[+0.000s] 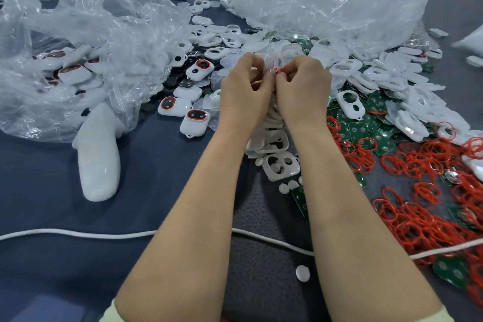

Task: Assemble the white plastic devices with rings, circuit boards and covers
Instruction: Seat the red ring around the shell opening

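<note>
Your left hand point(245, 86) and right hand point(304, 86) meet above the table point(52, 191), fingers curled, both pinching one red ring point(278, 71). Loose rings point(418, 206) lie heaped at your right.

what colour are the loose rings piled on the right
Red-orange; the loose rings show best in the head view.

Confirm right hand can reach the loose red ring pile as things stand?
Probably yes. The red ring pile lies uncovered on the cloth just outside the right forearm. But the right hand is busy pinching a red ring against the white piece in the left hand.
</note>
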